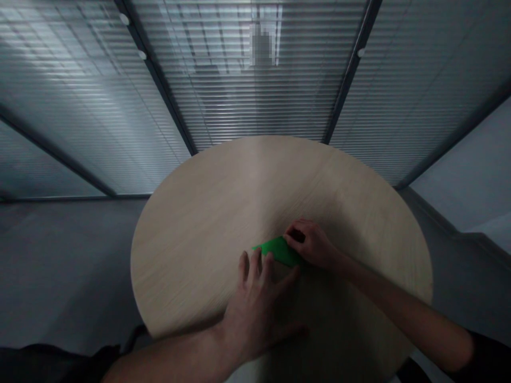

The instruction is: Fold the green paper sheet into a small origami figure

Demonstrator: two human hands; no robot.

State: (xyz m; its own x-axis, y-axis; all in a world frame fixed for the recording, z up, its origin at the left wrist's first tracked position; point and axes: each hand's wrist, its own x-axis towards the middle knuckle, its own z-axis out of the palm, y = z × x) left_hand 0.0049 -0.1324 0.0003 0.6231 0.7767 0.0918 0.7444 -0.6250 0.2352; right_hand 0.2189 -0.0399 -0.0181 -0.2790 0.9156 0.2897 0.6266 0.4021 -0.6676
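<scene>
A small flat green sheet, which looks like folded paper, lies on the round wooden table. My left hand is spread over its near left side, with fingertips resting on or just beside the green edge. At the far right corner of the sheet, my right hand pinches the edge between thumb and forefinger. Part of the sheet's near edge is hidden behind the left fingers.
Glass partitions with blinds stand right behind the table's far edge. Grey floor shows to the left, and a pale wall rises on the right. A dark shadow falls over the table's near part.
</scene>
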